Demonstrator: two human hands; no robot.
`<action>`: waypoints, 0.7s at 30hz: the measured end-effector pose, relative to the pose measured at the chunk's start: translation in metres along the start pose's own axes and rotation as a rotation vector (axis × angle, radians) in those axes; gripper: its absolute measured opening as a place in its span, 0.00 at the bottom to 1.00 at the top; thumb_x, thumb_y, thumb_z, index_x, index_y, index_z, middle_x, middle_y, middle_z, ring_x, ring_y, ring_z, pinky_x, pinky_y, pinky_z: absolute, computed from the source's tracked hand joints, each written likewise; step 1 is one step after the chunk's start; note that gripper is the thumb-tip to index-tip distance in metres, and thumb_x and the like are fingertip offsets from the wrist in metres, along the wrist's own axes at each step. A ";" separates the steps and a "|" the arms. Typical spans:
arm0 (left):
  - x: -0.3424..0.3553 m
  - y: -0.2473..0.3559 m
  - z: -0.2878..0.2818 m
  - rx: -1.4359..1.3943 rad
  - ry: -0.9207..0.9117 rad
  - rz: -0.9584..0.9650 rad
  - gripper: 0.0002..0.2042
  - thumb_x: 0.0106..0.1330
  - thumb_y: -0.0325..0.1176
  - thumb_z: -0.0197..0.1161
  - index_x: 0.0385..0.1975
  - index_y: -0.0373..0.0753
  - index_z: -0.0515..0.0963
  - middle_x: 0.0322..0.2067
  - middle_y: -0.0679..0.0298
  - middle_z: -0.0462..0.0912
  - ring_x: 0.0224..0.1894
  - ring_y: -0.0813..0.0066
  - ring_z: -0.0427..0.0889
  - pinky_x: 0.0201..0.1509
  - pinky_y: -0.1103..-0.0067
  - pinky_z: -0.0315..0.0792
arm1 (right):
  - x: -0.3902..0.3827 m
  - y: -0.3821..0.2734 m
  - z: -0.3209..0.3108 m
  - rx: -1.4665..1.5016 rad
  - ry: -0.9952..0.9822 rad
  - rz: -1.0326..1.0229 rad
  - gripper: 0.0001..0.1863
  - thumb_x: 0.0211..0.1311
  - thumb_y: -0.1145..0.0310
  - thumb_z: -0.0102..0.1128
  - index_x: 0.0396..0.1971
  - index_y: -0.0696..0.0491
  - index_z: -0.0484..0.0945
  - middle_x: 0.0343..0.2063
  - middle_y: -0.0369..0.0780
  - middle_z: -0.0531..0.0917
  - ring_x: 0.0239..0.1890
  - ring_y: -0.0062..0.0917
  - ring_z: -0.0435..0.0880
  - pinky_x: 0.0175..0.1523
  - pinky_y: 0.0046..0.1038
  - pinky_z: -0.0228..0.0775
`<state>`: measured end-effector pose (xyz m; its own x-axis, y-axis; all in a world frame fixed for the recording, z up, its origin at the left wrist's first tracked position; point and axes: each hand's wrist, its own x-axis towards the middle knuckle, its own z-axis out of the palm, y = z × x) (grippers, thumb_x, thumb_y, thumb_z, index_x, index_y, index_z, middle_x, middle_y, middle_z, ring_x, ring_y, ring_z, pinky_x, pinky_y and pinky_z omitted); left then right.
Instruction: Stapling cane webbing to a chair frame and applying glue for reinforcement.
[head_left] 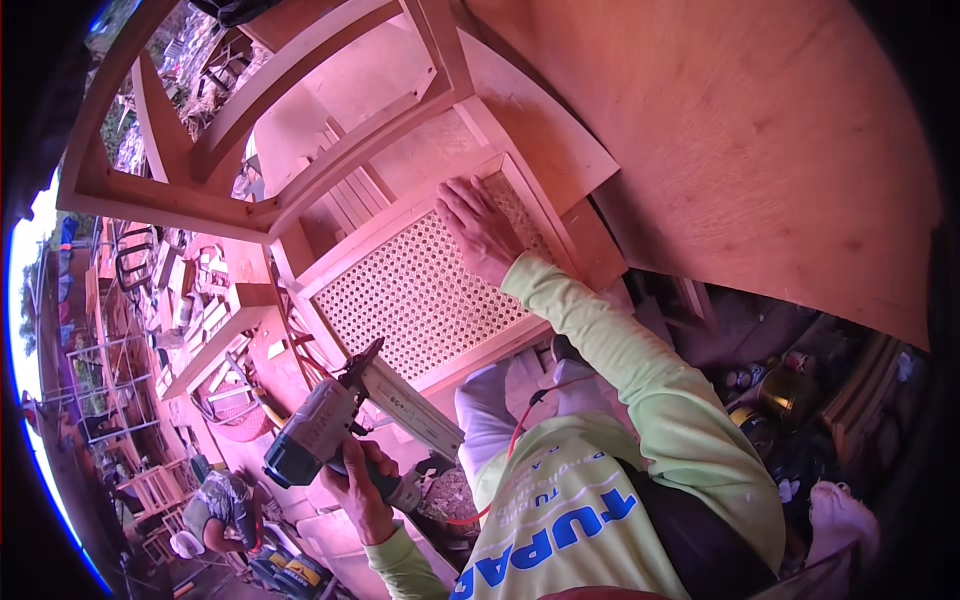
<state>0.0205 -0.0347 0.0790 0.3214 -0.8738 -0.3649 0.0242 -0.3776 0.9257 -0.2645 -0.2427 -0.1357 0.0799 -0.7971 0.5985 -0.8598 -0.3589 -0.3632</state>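
Biggest risk: the chair frame (250, 170), lying on its side across the upper left and centre of the frame, can shift under you. Only your flat palm steadies it, so a hard push from the nailer could skid it along the plywood sheet (760, 150) in the upper right.

Next: the cane seat panel (420, 295) at frame centre sits inside its pale wooden border. If the nailer fires off the border, I judge it would punch through the weave or split the thin rail.

Then your right hand (480, 225): it lies just above centre, flat on the panel's right end, fingers straight and spread, gripping nothing. It lies on the panel being worked, so a stray nail could hit it.

Nail gun (340, 425), lower left of centre, nose pointing up at the panel's lower edge; I can't tell whether it touches. Your left hand (362, 490) wraps the handle from below, fingers closed round it, forearm coming in from the bottom edge. Trigger finger hidden, can't tell.
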 end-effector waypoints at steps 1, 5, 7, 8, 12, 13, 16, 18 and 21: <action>0.002 0.002 0.004 0.007 -0.010 -0.007 0.13 0.79 0.38 0.66 0.43 0.34 0.72 0.25 0.62 0.77 0.20 0.75 0.75 0.22 0.75 0.73 | 0.000 0.011 0.007 0.056 0.008 -0.020 0.30 0.60 0.82 0.63 0.65 0.62 0.75 0.65 0.50 0.77 0.69 0.46 0.74 0.81 0.51 0.58; 0.004 0.005 0.019 0.013 0.005 0.000 0.14 0.79 0.38 0.66 0.41 0.34 0.72 0.25 0.62 0.77 0.20 0.75 0.76 0.22 0.75 0.73 | 0.023 0.047 -0.039 0.193 0.338 0.251 0.33 0.63 0.72 0.69 0.69 0.59 0.72 0.59 0.52 0.81 0.67 0.47 0.75 0.73 0.45 0.68; 0.005 0.005 0.018 0.007 -0.070 -0.010 0.14 0.79 0.39 0.66 0.40 0.33 0.73 0.25 0.62 0.77 0.20 0.75 0.76 0.23 0.75 0.73 | 0.025 0.074 -0.054 0.125 0.289 0.701 0.36 0.64 0.61 0.73 0.66 0.65 0.71 0.56 0.54 0.82 0.63 0.45 0.79 0.69 0.41 0.71; 0.008 0.007 0.021 0.008 -0.074 -0.009 0.14 0.79 0.39 0.66 0.40 0.33 0.73 0.25 0.62 0.77 0.20 0.75 0.76 0.23 0.75 0.73 | 0.023 0.086 -0.055 0.123 0.292 0.703 0.36 0.64 0.61 0.73 0.66 0.65 0.71 0.56 0.54 0.82 0.63 0.45 0.79 0.69 0.41 0.71; 0.018 0.020 0.041 0.048 -0.146 -0.002 0.14 0.79 0.38 0.65 0.39 0.33 0.73 0.25 0.62 0.78 0.21 0.75 0.76 0.24 0.75 0.73 | 0.012 0.121 -0.039 0.493 -0.127 1.133 0.49 0.59 0.40 0.78 0.57 0.73 0.70 0.57 0.60 0.81 0.57 0.37 0.83 0.62 0.39 0.75; 0.020 0.024 0.046 0.062 -0.166 0.007 0.14 0.79 0.38 0.65 0.39 0.33 0.73 0.25 0.62 0.78 0.22 0.75 0.76 0.25 0.75 0.74 | 0.015 0.122 -0.038 0.552 -0.152 1.125 0.47 0.60 0.42 0.78 0.58 0.71 0.70 0.54 0.58 0.81 0.55 0.39 0.84 0.60 0.40 0.76; 0.021 0.045 0.066 0.131 -0.194 0.076 0.13 0.79 0.36 0.65 0.41 0.32 0.74 0.25 0.62 0.78 0.22 0.75 0.77 0.25 0.77 0.73 | 0.011 0.103 -0.043 0.238 0.036 0.832 0.39 0.61 0.49 0.77 0.58 0.66 0.72 0.49 0.53 0.82 0.51 0.43 0.84 0.57 0.43 0.77; 0.025 0.056 0.057 0.222 -0.264 0.125 0.10 0.78 0.33 0.66 0.43 0.33 0.74 0.26 0.63 0.78 0.23 0.75 0.77 0.26 0.78 0.72 | 0.013 0.055 -0.069 0.068 0.299 0.416 0.22 0.63 0.66 0.69 0.55 0.59 0.77 0.45 0.50 0.79 0.50 0.49 0.80 0.55 0.46 0.75; 0.035 0.081 0.071 0.385 -0.352 0.244 0.07 0.77 0.29 0.65 0.40 0.33 0.75 0.24 0.63 0.79 0.23 0.77 0.77 0.27 0.78 0.71 | -0.011 0.015 -0.088 0.261 0.055 0.199 0.18 0.63 0.74 0.66 0.53 0.61 0.80 0.54 0.50 0.79 0.60 0.46 0.78 0.65 0.46 0.72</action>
<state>-0.0330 -0.1179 0.1339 -0.0615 -0.9741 -0.2175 -0.3783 -0.1789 0.9082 -0.3222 -0.1966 -0.0851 -0.1105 -0.8391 0.5326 -0.6967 -0.3167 -0.6437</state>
